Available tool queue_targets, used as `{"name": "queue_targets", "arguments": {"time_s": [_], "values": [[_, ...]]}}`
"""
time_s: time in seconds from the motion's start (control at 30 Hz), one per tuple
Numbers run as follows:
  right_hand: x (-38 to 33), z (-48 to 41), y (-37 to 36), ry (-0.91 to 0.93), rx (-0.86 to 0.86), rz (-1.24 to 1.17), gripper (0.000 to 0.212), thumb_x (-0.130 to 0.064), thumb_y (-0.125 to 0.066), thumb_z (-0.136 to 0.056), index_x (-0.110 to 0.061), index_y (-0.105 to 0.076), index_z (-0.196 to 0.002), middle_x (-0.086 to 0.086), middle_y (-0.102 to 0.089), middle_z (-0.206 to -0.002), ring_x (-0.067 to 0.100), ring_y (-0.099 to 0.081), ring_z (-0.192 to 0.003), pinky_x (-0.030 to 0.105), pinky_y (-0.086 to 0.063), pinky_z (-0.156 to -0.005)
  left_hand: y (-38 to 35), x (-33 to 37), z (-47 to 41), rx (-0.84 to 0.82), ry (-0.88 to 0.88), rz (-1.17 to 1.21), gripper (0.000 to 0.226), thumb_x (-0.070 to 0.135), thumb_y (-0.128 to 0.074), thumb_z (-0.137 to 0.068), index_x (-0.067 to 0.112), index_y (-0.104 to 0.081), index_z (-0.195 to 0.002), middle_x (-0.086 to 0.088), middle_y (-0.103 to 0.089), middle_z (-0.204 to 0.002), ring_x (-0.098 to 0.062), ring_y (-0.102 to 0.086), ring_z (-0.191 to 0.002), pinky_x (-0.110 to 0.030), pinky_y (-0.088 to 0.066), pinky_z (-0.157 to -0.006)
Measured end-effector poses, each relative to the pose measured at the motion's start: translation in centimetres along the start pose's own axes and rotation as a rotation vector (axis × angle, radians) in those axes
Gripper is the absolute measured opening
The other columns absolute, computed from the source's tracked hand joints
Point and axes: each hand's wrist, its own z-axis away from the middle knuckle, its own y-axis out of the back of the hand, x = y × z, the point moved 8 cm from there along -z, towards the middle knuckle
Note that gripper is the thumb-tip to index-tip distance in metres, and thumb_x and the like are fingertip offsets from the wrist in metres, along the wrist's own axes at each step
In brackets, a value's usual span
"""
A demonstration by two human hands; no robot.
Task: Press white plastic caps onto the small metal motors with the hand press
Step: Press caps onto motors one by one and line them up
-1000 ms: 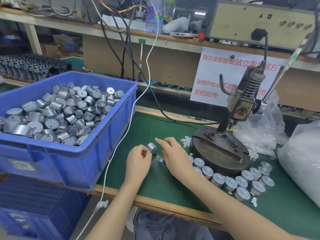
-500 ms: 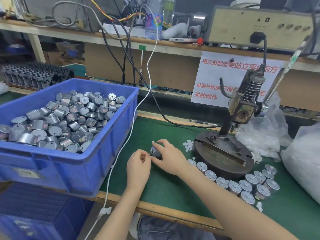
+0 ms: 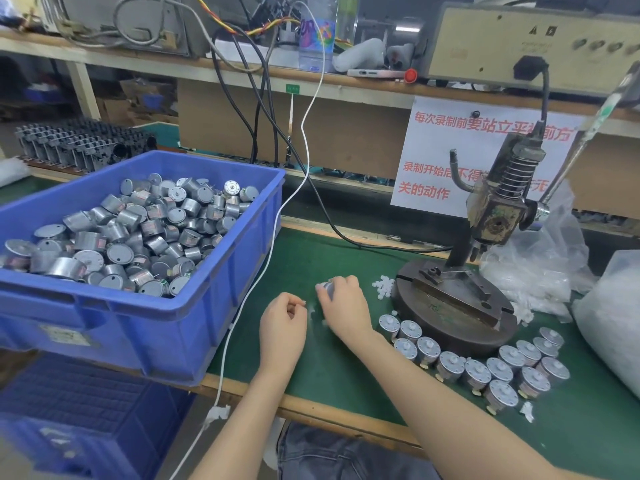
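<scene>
My right hand [image 3: 341, 306] is closed around a small silver motor [image 3: 325, 288] just above the green mat, left of the hand press [image 3: 485, 237]. My left hand [image 3: 282, 318] hovers close beside it with fingers curled, pinching what looks like a tiny white cap [image 3: 303, 302]. Loose white caps [image 3: 382, 286] lie by the press's round base [image 3: 450, 320]. Several capped motors [image 3: 485, 368] stand in rows in front of the base. The press's fixture slot holds nothing.
A blue bin [image 3: 194, 306] full of bare motors [image 3: 138, 237] stands at the left. Clear plastic bags [image 3: 540, 271] sit behind and right of the press. A white cable [image 3: 277, 216] hangs past the bin. The press lever [image 3: 588, 126] slants up to the right.
The motor passed from my left hand into my right hand. My hands, which met over the motor, have drawn slightly apart, the right one shifting toward the press.
</scene>
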Motion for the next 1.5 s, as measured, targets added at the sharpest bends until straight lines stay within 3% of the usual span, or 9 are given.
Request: {"name": "queue_targets", "arguments": {"time_s": [0.1,0.27,0.4,0.53,0.73,0.93,1.2,1.5], "values": [[1.9,0.7,1.0,-0.126,0.028,-0.294,0.033,-0.030,-0.043,-0.098,0.000,-0.053,-0.105,0.017,-0.050,-0.113,0.026,-0.048,-0.088,0.025,-0.030,-0.073,-0.2,-0.2,-0.1,-0.002,0.004,0.003,0.013,0.003,-0.051,-0.085,0.010,-0.061,-0.081,-0.004,-0.062,-0.082,-0.017,-0.054,-0.076,-0.024,-0.036,-0.065],[2.8,2.7,2.2,-0.099,0.049,-0.491,0.029,-0.032,-0.045,-0.095,-0.010,-0.055,-0.111,0.007,-0.055,-0.110,0.019,-0.050,-0.098,0.026,-0.034,-0.080,-0.4,-0.2,-0.1,-0.015,0.006,-0.014,0.012,0.005,-0.051,-0.085,0.011,-0.061,-0.082,-0.003,-0.060,-0.081,-0.013,-0.053,-0.074,-0.018,-0.036,-0.060],[2.9,3.7,1.4,-0.037,0.001,-0.429,0.030,-0.030,-0.043,-0.097,-0.014,-0.052,-0.120,0.003,-0.049,-0.116,0.010,-0.044,-0.097,0.018,-0.025,-0.075,-0.4,0.0,0.0,-0.023,-0.012,-0.037,0.011,0.005,-0.051,-0.085,0.009,-0.061,-0.083,-0.003,-0.060,-0.081,-0.014,-0.052,-0.074,-0.021,-0.034,-0.061],[2.7,4.2,0.4,0.060,-0.022,-0.340,0.043,-0.025,-0.035,-0.101,-0.011,-0.036,-0.142,0.004,-0.048,-0.120,0.016,-0.045,-0.115,0.011,-0.024,-0.077,-0.4,0.0,0.0,-0.032,-0.025,-0.048,0.011,0.005,-0.051,-0.085,0.010,-0.061,-0.082,-0.002,-0.059,-0.081,-0.011,-0.051,-0.072,-0.018,-0.033,-0.059],[2.6,4.0,-0.2,0.126,-0.038,-0.245,0.045,-0.023,-0.030,-0.102,-0.013,-0.028,-0.146,-0.003,-0.037,-0.107,0.018,-0.045,-0.109,0.014,-0.025,-0.076,-0.4,0.0,0.0,-0.027,-0.018,-0.055,0.011,0.006,-0.052,-0.086,0.010,-0.062,-0.083,-0.003,-0.060,-0.082,-0.013,-0.052,-0.075,-0.019,-0.034,-0.062],[2.6,3.9,-0.3,0.138,-0.049,-0.197,0.045,-0.023,-0.031,-0.102,-0.013,-0.028,-0.146,0.010,-0.045,-0.119,0.025,-0.046,-0.110,0.023,-0.029,-0.083,-0.3,0.2,0.0,-0.024,-0.024,-0.047,0.012,0.003,-0.051,-0.084,0.007,-0.062,-0.083,-0.005,-0.062,-0.083,-0.017,-0.054,-0.078,-0.022,-0.037,-0.067],[2.7,4.0,-0.4,0.125,-0.058,-0.193,0.045,-0.024,-0.030,-0.102,-0.015,-0.028,-0.146,0.009,-0.045,-0.119,0.023,-0.045,-0.111,0.020,-0.027,-0.077,-0.2,0.0,0.0,-0.010,0.002,-0.017,0.013,0.003,-0.051,-0.084,0.010,-0.061,-0.081,-0.004,-0.063,-0.083,-0.017,-0.055,-0.078,-0.026,-0.041,-0.069],[2.5,4.0,-0.5,0.127,-0.081,-0.219,0.045,-0.026,-0.029,-0.102,-0.017,-0.026,-0.147,-0.001,-0.039,-0.109,0.020,-0.045,-0.110,0.020,-0.026,-0.075,-0.4,-0.1,-0.2,-0.019,0.000,-0.036,0.012,0.005,-0.051,-0.085,0.011,-0.061,-0.081,-0.003,-0.062,-0.083,-0.015,-0.053,-0.076,-0.019,-0.031,-0.061]]}}
